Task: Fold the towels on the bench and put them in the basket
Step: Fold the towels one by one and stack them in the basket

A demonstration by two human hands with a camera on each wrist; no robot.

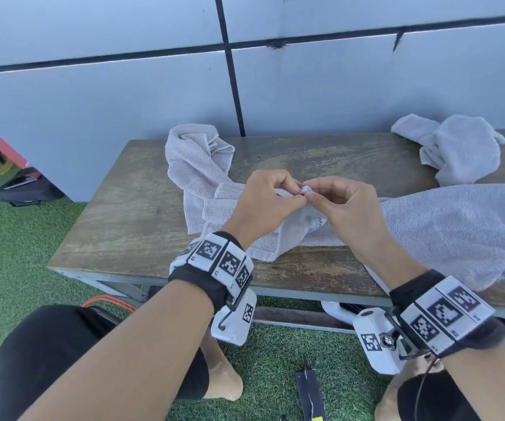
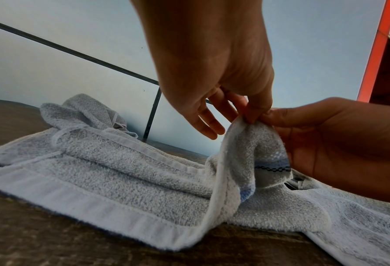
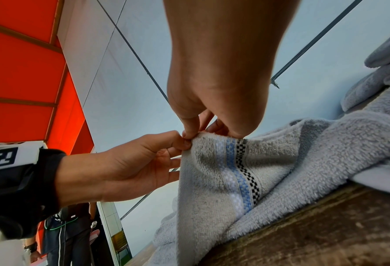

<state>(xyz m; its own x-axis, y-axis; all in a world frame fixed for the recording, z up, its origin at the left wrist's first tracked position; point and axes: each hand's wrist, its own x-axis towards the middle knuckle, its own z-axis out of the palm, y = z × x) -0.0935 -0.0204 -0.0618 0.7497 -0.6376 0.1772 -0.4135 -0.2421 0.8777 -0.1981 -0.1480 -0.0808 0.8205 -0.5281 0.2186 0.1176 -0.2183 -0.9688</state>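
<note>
A pale grey towel with a blue and black checked stripe (image 3: 239, 180) lies rumpled across the middle of the wooden bench (image 1: 129, 226). My left hand (image 1: 296, 199) and right hand (image 1: 315, 197) meet above it, and both pinch the same raised corner (image 2: 250, 126) between thumb and fingers. The left wrist view shows my left hand (image 2: 255, 115) from above and my right hand (image 2: 325, 144) coming in from the right. A crumpled grey towel (image 1: 196, 165) lies at the back left. A larger grey towel (image 1: 457, 229) spreads to the right. No basket is in view.
Another crumpled grey towel (image 1: 457, 147) sits at the bench's back right against the panelled wall (image 1: 154, 95). On the artificial grass are a black bag (image 1: 26, 186), an orange cable (image 1: 108, 299) and a black device (image 1: 310, 393). A person (image 3: 75, 225) stands in the background.
</note>
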